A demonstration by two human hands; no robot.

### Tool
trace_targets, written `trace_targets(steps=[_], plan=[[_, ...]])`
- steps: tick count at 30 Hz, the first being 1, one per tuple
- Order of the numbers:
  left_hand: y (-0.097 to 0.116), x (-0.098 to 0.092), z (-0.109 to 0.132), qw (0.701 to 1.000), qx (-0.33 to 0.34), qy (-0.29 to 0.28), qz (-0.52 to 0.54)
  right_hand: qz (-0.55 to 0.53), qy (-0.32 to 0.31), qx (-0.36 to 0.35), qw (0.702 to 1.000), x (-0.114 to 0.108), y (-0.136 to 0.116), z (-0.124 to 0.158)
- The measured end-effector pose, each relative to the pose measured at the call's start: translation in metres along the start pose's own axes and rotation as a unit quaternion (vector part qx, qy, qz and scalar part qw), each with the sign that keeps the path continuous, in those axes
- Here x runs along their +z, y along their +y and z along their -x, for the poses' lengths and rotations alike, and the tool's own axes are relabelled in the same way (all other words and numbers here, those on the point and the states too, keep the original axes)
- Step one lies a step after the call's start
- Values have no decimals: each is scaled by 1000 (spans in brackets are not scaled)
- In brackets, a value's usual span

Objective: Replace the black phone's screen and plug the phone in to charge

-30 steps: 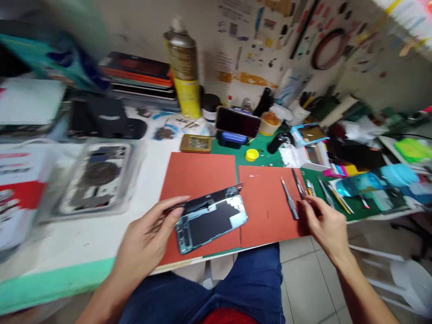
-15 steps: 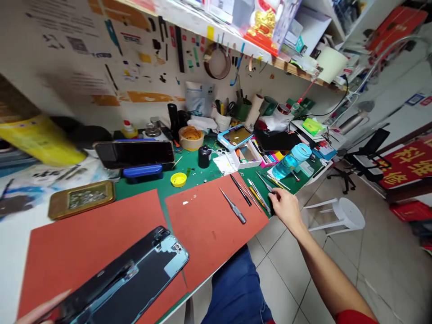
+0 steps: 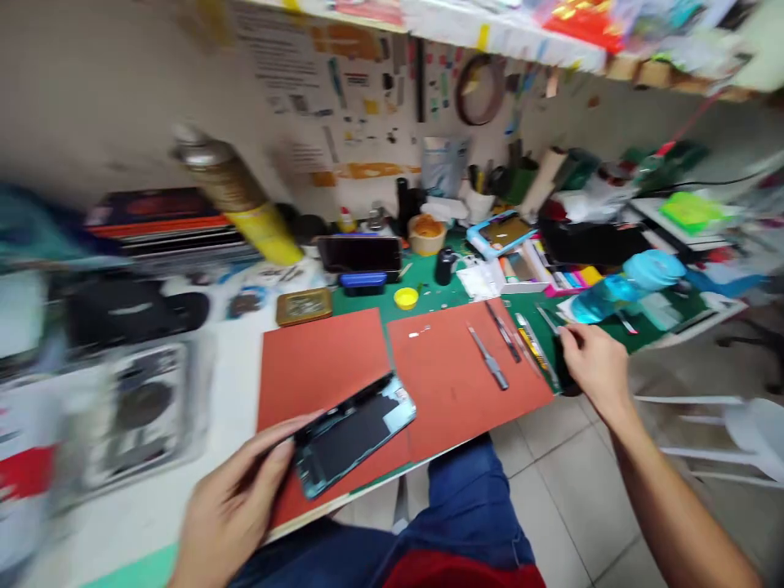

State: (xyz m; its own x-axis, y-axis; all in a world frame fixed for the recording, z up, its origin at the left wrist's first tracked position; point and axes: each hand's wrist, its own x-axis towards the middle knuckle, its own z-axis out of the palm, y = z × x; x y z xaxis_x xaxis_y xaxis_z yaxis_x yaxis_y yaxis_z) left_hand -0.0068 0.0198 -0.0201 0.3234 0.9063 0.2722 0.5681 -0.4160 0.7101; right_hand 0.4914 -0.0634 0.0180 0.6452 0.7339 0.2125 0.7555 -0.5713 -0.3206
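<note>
Overall, one long surface (image 3: 233, 408) runs white at left, green at right. Two flat, matte red mats (image 3: 441, 367) lie side by side along its front edge. Toward its back edge is one cylindrical metal can (image 3: 260, 229); near its right end, one translucent blue bottle (image 3: 612, 294). Over the left mat, the left hand (image 3: 238, 486) has its grip closed on one end of one thin, round-cornered opened phone (image 3: 349, 437). One oblong brassy tin (image 3: 305, 306) sits behind that mat. Past the right mat's right edge, the right hand's (image 3: 594, 367) grip pinches one slim metal tool (image 3: 547, 318). Behind the mats sits one round yellow cap (image 3: 406, 299).
</note>
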Motion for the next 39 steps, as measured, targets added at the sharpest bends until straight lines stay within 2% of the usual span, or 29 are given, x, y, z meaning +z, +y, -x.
trace_targets(steps=[2, 3, 4, 6, 7, 9, 10, 12, 14, 17, 24, 28, 32, 36, 39], plan=[[11, -3, 2, 999, 26, -38, 22, -75, -23, -27, 997, 1, -23, 23], [14, -5, 3, 997, 43, -50, 27, -176, -62, -19, 982, 2, -39, 38], [16, -6, 5, 996, 59, -62, 29, -276, -137, 3, 951, 3, -56, 56], [18, -8, 8, 992, 87, -85, 22, -418, -313, 62, 851, 8, -94, 91], [19, -8, 11, 990, 98, -98, 17, -463, -374, 89, 799, 12, -113, 107], [18, -10, 15, 986, 118, -121, 6, -532, -440, 139, 709, 20, -146, 129], [18, -10, 17, 983, 128, -130, 1, -553, -455, 163, 678, 25, -159, 136], [19, -10, 19, 979, 145, -143, -11, -582, -460, 202, 639, 32, -176, 144], [21, -9, 20, 976, 161, -148, -24, -597, -453, 226, 622, 37, -182, 148], [23, -8, 22, 973, 167, -153, -40, -601, -447, 243, 617, 40, -181, 152], [20, -2, 23, 982, 66, -158, -86, -578, -458, 251, 627, 39, -176, 152], [20, 0, 23, 981, 48, -175, -71, -569, -461, 260, 629, 37, -170, 156], [19, -1, 22, 982, 48, -171, -61, -571, -457, 270, 626, 37, -167, 176], [23, -3, 18, 985, 69, -152, -53, -595, -465, 287, 589, 34, -173, 204], [38, -1, 21, 986, 59, -143, -59, -636, -455, 301, 546, 27, -183, 218]])
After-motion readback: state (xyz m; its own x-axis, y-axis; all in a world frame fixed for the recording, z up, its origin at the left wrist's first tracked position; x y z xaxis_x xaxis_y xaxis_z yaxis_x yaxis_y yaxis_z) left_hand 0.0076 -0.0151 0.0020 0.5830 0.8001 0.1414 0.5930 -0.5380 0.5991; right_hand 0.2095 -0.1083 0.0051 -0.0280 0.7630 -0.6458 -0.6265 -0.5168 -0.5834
